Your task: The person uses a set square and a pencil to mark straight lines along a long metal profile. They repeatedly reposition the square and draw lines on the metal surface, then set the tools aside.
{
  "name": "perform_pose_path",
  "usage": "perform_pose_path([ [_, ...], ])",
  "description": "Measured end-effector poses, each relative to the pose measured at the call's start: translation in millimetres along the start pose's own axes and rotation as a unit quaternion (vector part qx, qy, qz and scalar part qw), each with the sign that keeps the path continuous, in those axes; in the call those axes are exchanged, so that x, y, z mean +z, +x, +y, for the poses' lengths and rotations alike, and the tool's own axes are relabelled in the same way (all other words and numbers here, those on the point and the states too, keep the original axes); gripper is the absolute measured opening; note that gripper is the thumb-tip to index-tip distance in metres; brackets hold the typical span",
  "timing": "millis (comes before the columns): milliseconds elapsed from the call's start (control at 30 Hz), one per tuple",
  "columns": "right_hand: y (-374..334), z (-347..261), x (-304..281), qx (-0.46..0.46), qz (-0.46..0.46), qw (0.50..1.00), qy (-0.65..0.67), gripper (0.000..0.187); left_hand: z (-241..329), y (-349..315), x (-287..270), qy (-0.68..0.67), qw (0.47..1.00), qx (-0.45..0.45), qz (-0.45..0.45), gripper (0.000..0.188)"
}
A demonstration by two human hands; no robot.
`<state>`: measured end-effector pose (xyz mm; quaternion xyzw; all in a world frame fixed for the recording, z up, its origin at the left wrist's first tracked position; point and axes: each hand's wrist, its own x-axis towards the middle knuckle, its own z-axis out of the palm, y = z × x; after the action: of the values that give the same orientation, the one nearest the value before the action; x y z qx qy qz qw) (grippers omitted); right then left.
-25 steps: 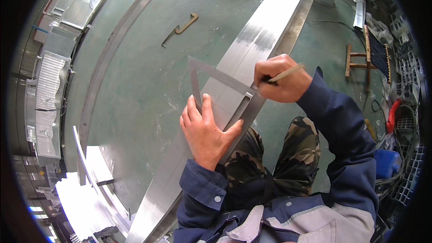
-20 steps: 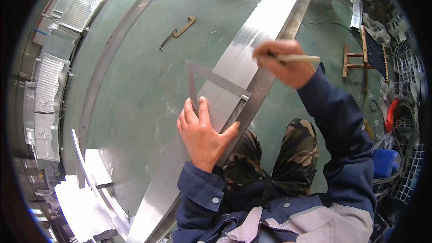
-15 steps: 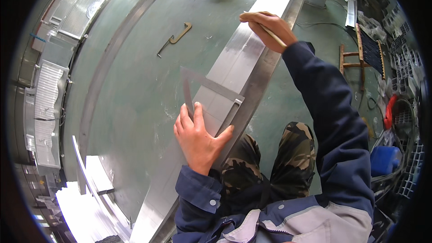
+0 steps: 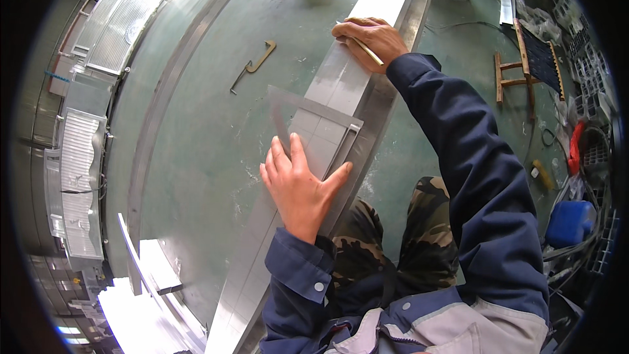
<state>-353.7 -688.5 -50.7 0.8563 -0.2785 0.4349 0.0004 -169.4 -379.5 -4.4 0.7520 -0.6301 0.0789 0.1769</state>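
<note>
A long silvery metal beam point(image 4: 335, 95) runs diagonally from the lower left to the top, with thin lines on its upper face. Across it lies a flat metal triangle square point(image 4: 321, 110), one corner reaching past the beam's left edge. My left hand point(image 4: 298, 191) is on the square with fingers spread, fingertips by its slanted side and thumb at the right-hand leg. Farther up the beam, my right hand point(image 4: 372, 42) is closed round a pale, slim pencil point(image 4: 368, 51). Its tip end is mostly hidden by the fingers, which are close to the beam's face.
A brass-coloured hook-shaped tool point(image 4: 261, 59) lies on the green floor left of the beam. At the right are a wooden-framed stool point(image 4: 524, 69), a blue jug point(image 4: 570, 223) and loose cables. Metal panels point(image 4: 82, 183) line the far left, and bright sheets point(image 4: 134, 314) lie lower left.
My left hand and the triangle square have slid a little up the beam, away from me. My right hand, still with the pencil, has come closer to the square. The whole view has shifted slightly.
</note>
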Motion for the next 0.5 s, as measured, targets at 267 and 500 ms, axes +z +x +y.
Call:
perform_pose_path([
  [267,0,-2,1,0.012,-0.007,1.000,-0.003,0.028,7,17,8,-0.006,1.000,-0.005,-0.008,0.109],
  [500,0,-4,-1,0.017,-0.005,1.000,-0.003,0.029,9,18,8,-0.009,1.000,-0.012,-0.007,0.106],
])
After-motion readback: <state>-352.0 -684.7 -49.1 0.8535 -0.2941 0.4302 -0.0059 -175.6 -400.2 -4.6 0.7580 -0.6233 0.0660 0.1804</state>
